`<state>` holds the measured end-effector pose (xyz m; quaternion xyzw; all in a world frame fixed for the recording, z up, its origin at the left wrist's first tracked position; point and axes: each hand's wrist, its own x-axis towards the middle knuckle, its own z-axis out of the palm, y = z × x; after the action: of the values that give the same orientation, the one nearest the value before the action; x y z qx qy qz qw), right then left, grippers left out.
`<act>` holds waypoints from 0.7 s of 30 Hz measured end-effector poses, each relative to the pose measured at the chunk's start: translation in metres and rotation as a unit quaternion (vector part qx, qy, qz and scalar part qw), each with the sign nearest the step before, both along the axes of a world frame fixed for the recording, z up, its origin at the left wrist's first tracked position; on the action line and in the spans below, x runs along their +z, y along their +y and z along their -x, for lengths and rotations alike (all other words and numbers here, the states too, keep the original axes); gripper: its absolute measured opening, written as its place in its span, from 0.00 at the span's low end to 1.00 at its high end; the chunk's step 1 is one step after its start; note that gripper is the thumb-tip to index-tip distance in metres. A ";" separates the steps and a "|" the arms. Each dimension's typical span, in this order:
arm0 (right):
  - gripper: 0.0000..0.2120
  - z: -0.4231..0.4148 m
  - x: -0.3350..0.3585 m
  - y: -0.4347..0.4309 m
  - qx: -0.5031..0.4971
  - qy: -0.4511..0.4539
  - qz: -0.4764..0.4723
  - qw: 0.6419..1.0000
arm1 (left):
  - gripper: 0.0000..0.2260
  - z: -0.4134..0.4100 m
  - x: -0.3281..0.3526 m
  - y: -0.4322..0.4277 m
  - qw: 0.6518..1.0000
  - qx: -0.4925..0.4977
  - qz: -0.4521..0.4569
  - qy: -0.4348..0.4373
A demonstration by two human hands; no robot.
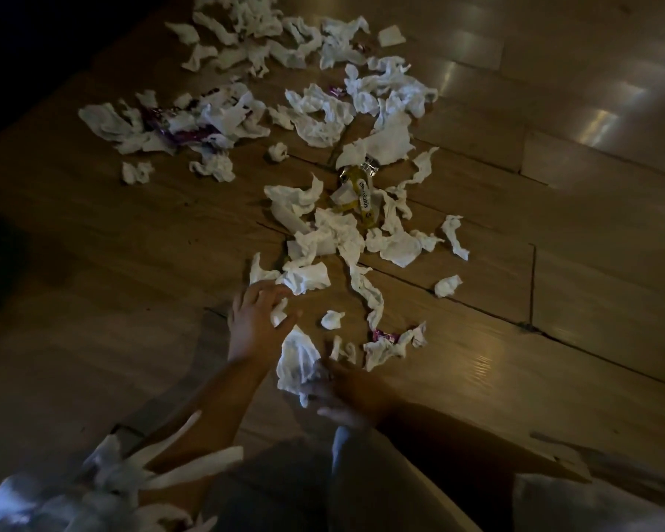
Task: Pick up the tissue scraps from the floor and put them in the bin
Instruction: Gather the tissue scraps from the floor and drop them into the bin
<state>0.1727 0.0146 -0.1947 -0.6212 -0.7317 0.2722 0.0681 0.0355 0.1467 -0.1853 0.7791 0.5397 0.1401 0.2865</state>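
White tissue scraps (331, 240) lie scattered in a long trail over the wooden floor (93, 232), from just in front of me to the far top. My left hand (256, 320) reaches onto the floor with its fingers closed around a small scrap (279, 312). My right hand (342, 393), blurred and in shadow, grips a larger crumpled tissue (298, 362) just above the floor. No bin is in view that I can make out.
A yellow wrapper (358, 193) and purple wrappers (181, 128) lie among the scraps. A small pink wrapper (384, 335) sits near my right hand. Pale fabric with strips (131, 478) shows at the bottom left. A dark area borders the floor at the left.
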 end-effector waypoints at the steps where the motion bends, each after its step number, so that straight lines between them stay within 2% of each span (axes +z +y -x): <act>1: 0.25 0.004 0.006 0.005 -0.041 0.030 0.014 0.999 | 0.21 0.002 -0.001 0.000 0.999 0.017 0.023 0.038; 3: 0.17 0.004 0.005 0.006 -0.042 0.019 0.019 0.999 | 0.28 0.003 -0.003 0.001 0.992 0.017 0.103 0.071; 6: 0.15 -0.015 0.000 -0.002 -0.078 0.064 0.016 0.995 | 0.40 0.003 -0.008 -0.005 0.982 -0.051 0.158 0.094; 9: 0.13 -0.038 0.005 -0.010 -0.244 0.088 0.021 0.965 | 0.50 -0.001 -0.012 -0.021 0.967 -0.117 0.167 0.155; 12: 0.19 -0.058 0.009 -0.020 -0.386 0.066 -0.017 0.920 | 0.48 -0.009 -0.012 -0.035 0.958 -0.140 0.130 0.216; 15: 0.18 -0.070 0.006 -0.021 -0.411 -0.019 0.009 0.911 | 0.35 -0.017 -0.010 -0.036 0.967 -0.095 0.134 0.196; 17: 0.17 -0.069 0.004 -0.018 -0.382 -0.030 0.031 0.923 | 0.29 -0.020 -0.009 -0.034 0.973 -0.066 0.139 0.171; 18: 0.17 -0.065 0.005 -0.016 -0.362 -0.023 0.033 0.931 | 0.30 -0.019 -0.007 -0.033 0.974 -0.062 0.133 0.171; 21: 0.22 -0.049 0.008 -0.012 -0.313 -0.019 0.066 0.947 | 0.43 -0.014 -0.004 -0.029 0.983 -0.059 0.085 0.153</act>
<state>0.2221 0.0023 -0.1864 -0.8271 -0.4821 0.2728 0.0952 0.0496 0.1179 -0.1889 0.7946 0.5403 -0.0441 0.2734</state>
